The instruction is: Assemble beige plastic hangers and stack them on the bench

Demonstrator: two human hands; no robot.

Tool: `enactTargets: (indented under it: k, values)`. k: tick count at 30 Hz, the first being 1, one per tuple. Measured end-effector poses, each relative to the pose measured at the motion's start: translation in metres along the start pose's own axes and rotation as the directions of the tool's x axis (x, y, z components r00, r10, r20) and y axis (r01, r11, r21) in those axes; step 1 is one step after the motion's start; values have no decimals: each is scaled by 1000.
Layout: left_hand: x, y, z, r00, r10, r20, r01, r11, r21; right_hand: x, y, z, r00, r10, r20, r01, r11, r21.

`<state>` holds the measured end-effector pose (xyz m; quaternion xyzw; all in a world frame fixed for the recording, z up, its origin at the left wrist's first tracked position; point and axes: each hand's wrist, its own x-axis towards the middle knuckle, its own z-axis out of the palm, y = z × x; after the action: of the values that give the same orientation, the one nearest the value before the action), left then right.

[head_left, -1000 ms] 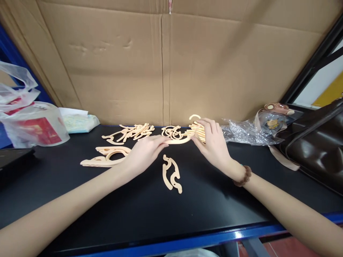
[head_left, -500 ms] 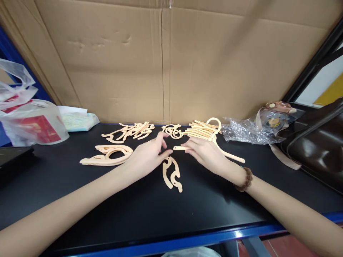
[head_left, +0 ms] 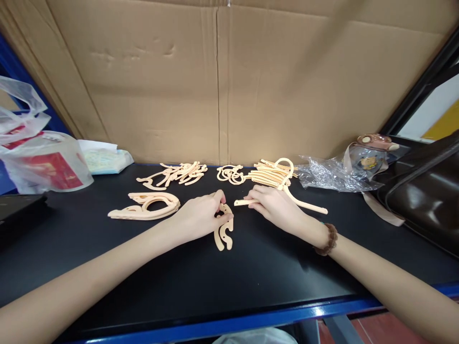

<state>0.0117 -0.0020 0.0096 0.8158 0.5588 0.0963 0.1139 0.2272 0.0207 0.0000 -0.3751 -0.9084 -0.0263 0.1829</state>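
Note:
My left hand (head_left: 202, 215) is closed, thumb and fingers pinching the top of a pair of curved cream hanger pieces (head_left: 225, 239) that hang down toward the black table. My right hand (head_left: 270, 200) grips a cream hanger (head_left: 304, 204) at its middle. One straight end of it points left toward my left hand, the other arm slopes down to the right, and its round hook stands up behind my knuckles. My right fingers hide the hanger's joint. Left of my left hand lies a folded hanger (head_left: 143, 212).
Along the cardboard wall (head_left: 154, 95) lie a pile of curved pieces (head_left: 182, 174), some loose hooks (head_left: 230, 175) and a stack of straight arms (head_left: 267, 173). Crumpled clear plastic (head_left: 322, 177), a jar-like bottle (head_left: 367, 157) and a brown bag (head_left: 426, 191) stand right. A plastic bag (head_left: 46, 162) sits left.
My left hand has lowered and closed on the curved pieces, which have shifted slightly left and up. My right hand keeps its grip on the hanger, nearly still.

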Motion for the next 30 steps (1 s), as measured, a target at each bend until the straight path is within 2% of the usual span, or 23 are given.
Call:
enactTargets:
  k: [4,9,15,19,22,24,27,30]
  values:
    - [2,-3,-2,1000,1,18,0,999,-38,-1,0,0,1000,-7,4,8,1000,-13]
    - [4,-11,-5,1000,7,-10,-9,994,-110,-1,0,0,1000,-12,11,13,1000,-28]
    - [15,-27,0,998,-7,-64,-17,931,-364,-1,0,1,1000,-15,7,16,1000,-26]
    - [18,-27,2,991,-72,-110,14,890,-456,-1,-1,0,1000,-15,-10,14,1000,-28]
    - [17,-22,1,985,-51,-164,-28,893,-449,-1,-3,-1,1000,3,-4,-3,1000,-12]
    - [15,-18,-2,990,1,-140,-64,892,-447,-1,-4,-2,1000,0,0,0,1000,18]
    - [12,-12,-6,997,62,-36,-72,897,-436,-1,-4,-2,1000,-21,-6,21,998,52]
    - [10,-10,-7,999,19,30,-3,897,-442,-1,-3,0,1000,-18,-10,19,998,64]
